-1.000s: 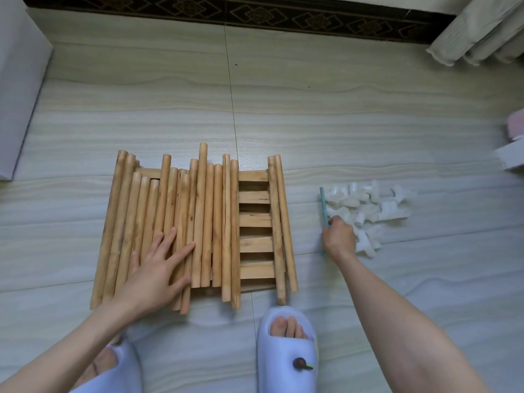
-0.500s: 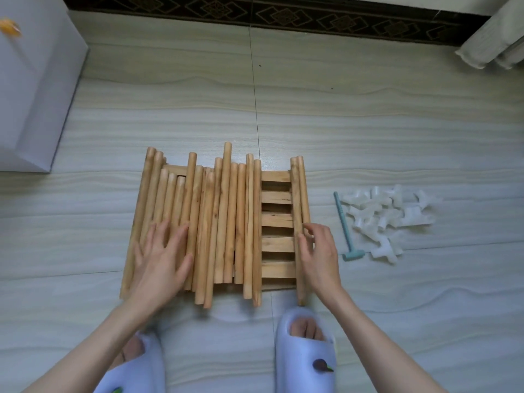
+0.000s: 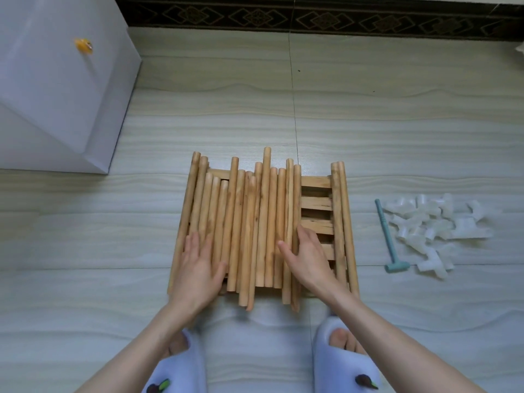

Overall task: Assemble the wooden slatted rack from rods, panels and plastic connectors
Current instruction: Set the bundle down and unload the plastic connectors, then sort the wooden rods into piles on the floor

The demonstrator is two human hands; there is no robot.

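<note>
Several wooden rods [image 3: 263, 222] lie side by side on the floor, on top of a slatted wooden panel [image 3: 316, 204] whose slats show at the right. My left hand [image 3: 198, 268] rests flat on the rods at the left, fingers straight. My right hand [image 3: 307, 256] lies flat on the rods and slats right of the middle, fingers spread. A pile of white plastic connectors [image 3: 436, 222] sits on the floor to the right, apart from both hands.
A small teal plastic hammer [image 3: 388, 236] lies between the rods and the connectors. A white box [image 3: 56, 86] stands at the back left. A dark patterned skirting [image 3: 312, 15] runs along the back. My two slippered feet [image 3: 346, 364] are just below the rods.
My right hand left the hammer by the connectors and moved left onto the rods and slats. My left hand stayed on the rods. The camera view shifted left.
</note>
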